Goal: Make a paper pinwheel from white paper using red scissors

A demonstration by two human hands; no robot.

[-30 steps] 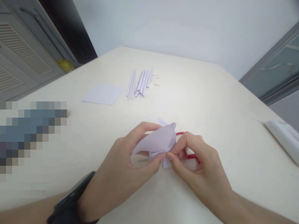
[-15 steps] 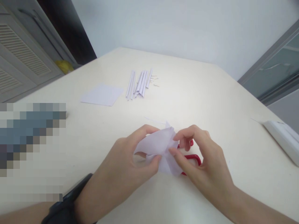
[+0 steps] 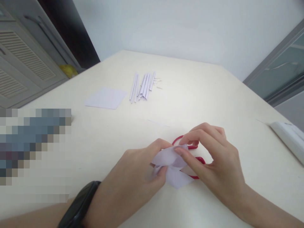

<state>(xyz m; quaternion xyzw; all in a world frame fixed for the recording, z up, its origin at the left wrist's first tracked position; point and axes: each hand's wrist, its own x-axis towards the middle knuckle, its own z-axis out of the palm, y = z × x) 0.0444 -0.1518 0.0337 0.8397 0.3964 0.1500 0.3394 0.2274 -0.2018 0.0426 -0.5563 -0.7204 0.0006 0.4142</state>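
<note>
A thin white piece of paper (image 3: pixel 169 156), folded and curling into several flaps, is held between both hands near the front of the table. My left hand (image 3: pixel 142 172) pinches its left side, with the thumb below and the index finger above. The thumb and index finger of my right hand (image 3: pixel 211 152) press on the upper right edge of the paper. Beneath the paper and the right hand lie scissors with red handles (image 3: pixel 200 160); their blades are hidden.
Several rolled white paper tubes (image 3: pixel 143 85) lie at the back beside small curled scraps (image 3: pixel 158 83). A flat sheet of paper (image 3: pixel 106 98) is left of them. A white device (image 3: pixel 289 139) sits at the right edge, and a blurred-out object (image 3: pixel 30 136) at the left.
Both hands have shifted slightly right, and the paper has dropped a little lower. My right fingers now grip its top edge, and more of the red scissor handles shows.
</note>
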